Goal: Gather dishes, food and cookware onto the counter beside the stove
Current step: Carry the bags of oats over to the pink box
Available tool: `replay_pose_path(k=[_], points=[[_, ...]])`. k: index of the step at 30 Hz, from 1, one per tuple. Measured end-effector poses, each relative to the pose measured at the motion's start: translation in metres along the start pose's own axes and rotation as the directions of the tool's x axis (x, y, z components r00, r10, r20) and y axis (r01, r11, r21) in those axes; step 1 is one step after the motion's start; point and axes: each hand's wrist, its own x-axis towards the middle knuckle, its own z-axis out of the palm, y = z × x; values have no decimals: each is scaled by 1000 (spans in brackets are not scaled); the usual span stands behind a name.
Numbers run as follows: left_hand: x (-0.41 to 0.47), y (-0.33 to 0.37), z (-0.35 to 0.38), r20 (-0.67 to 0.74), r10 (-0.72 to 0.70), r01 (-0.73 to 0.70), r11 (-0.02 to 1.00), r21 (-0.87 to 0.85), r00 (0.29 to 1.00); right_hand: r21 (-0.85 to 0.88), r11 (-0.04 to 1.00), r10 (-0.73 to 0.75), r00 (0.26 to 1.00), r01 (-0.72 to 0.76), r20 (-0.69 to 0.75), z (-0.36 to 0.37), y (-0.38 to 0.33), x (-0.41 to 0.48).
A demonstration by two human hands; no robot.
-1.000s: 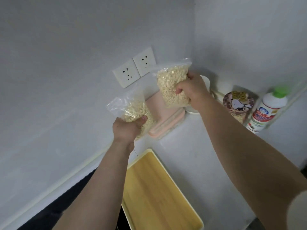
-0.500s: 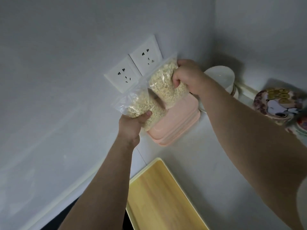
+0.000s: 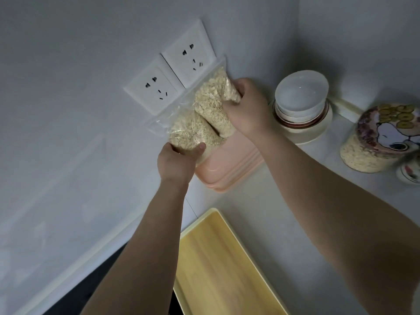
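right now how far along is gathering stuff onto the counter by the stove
Done, it seems: the stacked bowls, a printed jar, a pink lidded container and a wooden tray sit on the counter. In hand: the left hand grips the left bag of flakes, and the right hand grips the right bag of flakes, both over the pink lidded container. Left: setting both bags down; no cookware shows yet.

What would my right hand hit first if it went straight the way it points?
Probably the upper wall socket, behind the oat bag the right hand grips; depth is unclear.
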Motion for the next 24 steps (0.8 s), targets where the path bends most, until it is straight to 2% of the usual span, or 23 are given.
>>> replay_pose_path(k=[3,5,7,9,11,14,19,24], points=[[-14,1,-6,-19,-13,13,999,-33,1000,-107,994,-42,992,29,-117,-4,1,-23],[-30,-3,-16,-56,-13,13,1000,7,998,-76,993,-102,975,89,-197,-7,-5,-55],[-55,-14,-29,-89,4,1,999,50,996,6,985,-169,962,174,-215,-4,-7,-98],[-83,-28,-40,-108,13,-9,999,40,994,116,977,-157,974,177,-162,0,-6,-139],[-116,-44,-57,-119,-3,3,1000,2,993,224,967,-102,991,119,-86,10,-5,-180],[-162,-68,-83,-128,-11,-1,996,-90,992,316,946,-76,997,69,10,23,-9,-233],[-236,-109,-132,-178,114,-134,985,-106,978,340,938,-131,976,66,174,40,-21,-314],[-312,-168,-191,-209,138,-154,986,-62,968,338,939,-186,927,69,327,65,-34,-403]])
